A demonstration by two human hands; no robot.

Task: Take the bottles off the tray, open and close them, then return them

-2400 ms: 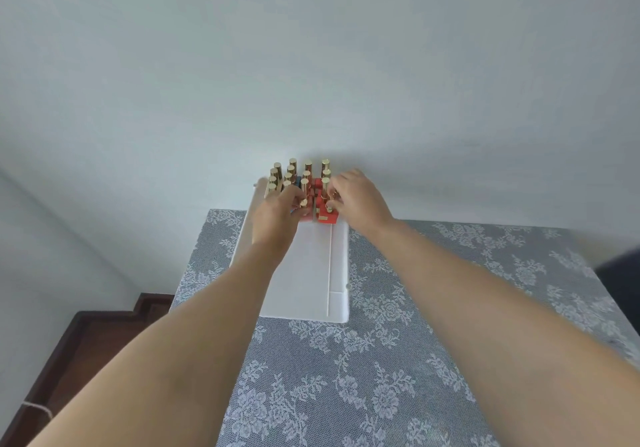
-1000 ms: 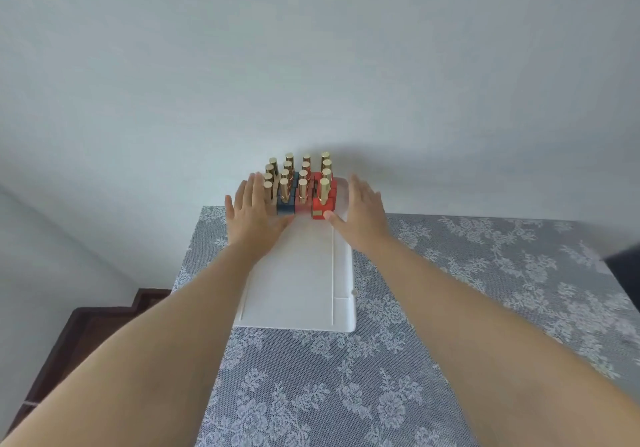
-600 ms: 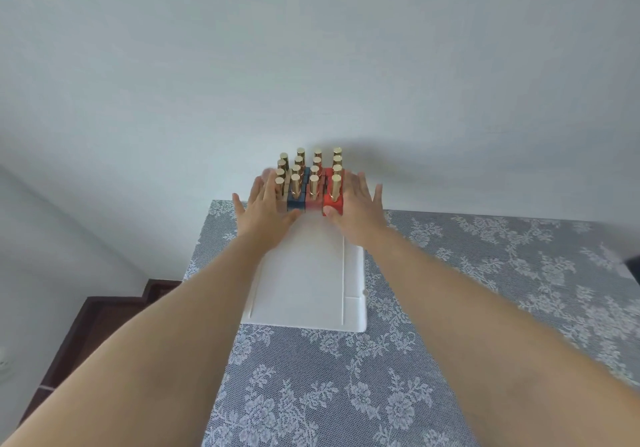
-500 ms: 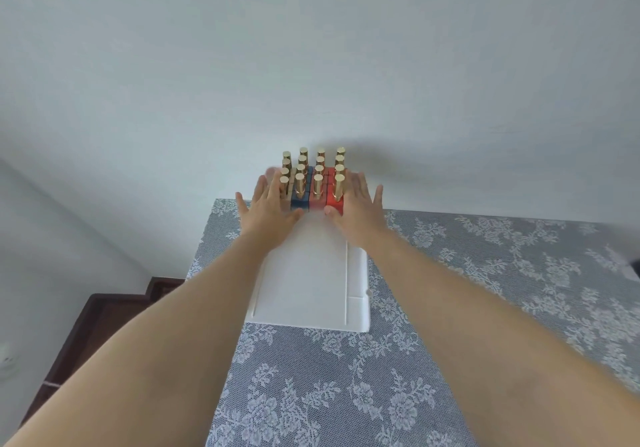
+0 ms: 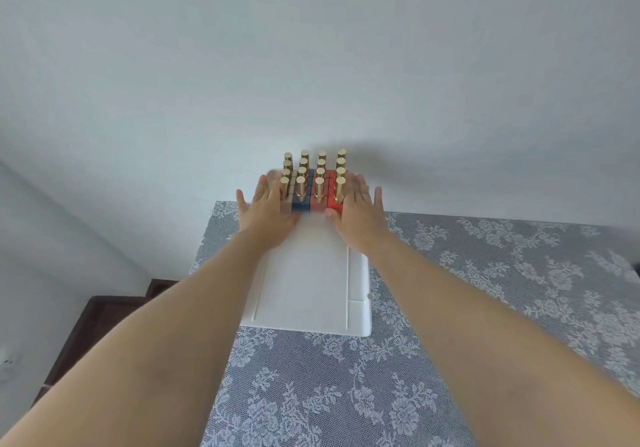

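Observation:
Several small square bottles [image 5: 313, 186] with tall gold caps stand packed in rows at the far end of a white tray [image 5: 308, 294]. The front row shows a blue bottle [image 5: 300, 203] and a red one [image 5: 335, 204]. My left hand [image 5: 266, 214] lies flat with fingers spread against the left side of the block of bottles. My right hand [image 5: 360, 214] lies flat and spread against its right side. Neither hand grips a bottle. The near part of the tray is bare.
The tray sits on a table with a grey lace cloth [image 5: 467, 308], pushed against a white wall [image 5: 311, 65]. The table's left edge drops to a dark wooden floor [image 5: 93, 322].
Both hands let go of the front bottles, opened flat and came in against the two sides of the block. The bottles now stand in tidy rows.

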